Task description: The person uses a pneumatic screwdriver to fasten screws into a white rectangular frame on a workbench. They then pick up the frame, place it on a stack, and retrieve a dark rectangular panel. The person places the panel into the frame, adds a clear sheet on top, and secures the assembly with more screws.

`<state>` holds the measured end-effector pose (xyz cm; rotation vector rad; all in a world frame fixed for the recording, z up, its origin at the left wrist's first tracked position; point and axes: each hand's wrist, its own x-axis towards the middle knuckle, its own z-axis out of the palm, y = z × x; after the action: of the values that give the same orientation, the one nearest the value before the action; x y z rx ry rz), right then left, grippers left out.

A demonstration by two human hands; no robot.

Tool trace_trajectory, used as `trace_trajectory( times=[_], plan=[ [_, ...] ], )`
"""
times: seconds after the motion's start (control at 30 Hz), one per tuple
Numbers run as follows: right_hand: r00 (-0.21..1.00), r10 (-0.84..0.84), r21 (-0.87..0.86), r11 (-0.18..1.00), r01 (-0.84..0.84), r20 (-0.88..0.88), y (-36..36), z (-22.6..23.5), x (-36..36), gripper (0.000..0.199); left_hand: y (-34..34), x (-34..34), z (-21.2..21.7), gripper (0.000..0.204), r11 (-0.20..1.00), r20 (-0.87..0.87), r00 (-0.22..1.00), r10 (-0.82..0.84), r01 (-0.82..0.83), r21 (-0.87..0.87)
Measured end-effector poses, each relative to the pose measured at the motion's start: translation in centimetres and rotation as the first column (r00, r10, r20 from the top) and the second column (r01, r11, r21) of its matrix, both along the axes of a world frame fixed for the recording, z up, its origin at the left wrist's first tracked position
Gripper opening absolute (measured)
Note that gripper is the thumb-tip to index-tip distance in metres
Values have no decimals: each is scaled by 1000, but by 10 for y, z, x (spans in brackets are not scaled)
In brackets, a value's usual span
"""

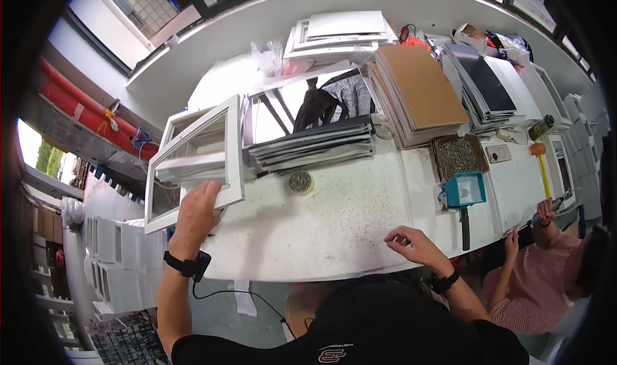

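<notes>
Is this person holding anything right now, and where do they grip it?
The left hand holds a white picture frame by its lower right corner. The right hand holds nothing visible; its fingers rest on the white table.

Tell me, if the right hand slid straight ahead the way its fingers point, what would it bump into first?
The right hand points up-left over the white table. The first thing in that line looks like the small round dish of bits, though depth is hard to judge.

My left grip (196, 214) holds a white rectangular picture frame (193, 162) tilted; right grip (411, 243) rests, fingers curled, on the speckled white desk (334, 230).
</notes>
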<state>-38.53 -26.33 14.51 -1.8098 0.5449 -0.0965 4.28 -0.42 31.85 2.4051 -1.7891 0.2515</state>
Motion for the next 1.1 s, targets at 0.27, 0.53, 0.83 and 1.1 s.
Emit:
trace_trajectory(
  times=[0.27, 0.53, 0.83, 1.1],
  plan=[
    [998, -61, 207, 977, 56, 18, -7, -21, -2, 21, 46, -184, -89, 17, 969, -224, 971, -85, 132, 207],
    [999, 13, 202, 979, -5, -36, -6, -7, -16, 21, 38, -226, -210, 18, 974, -334, 929, -159, 202, 98],
    [997, -70, 189, 979, 75, -33, -6, -9, -33, 21, 12, -208, -283, 27, 983, -355, 923, -147, 177, 54],
    [948, -269, -45, 959, 280, 171, -66, 35, 52, 27, -59, -170, -212, 62, 956, -294, 937, -188, 105, -275]
  ],
)
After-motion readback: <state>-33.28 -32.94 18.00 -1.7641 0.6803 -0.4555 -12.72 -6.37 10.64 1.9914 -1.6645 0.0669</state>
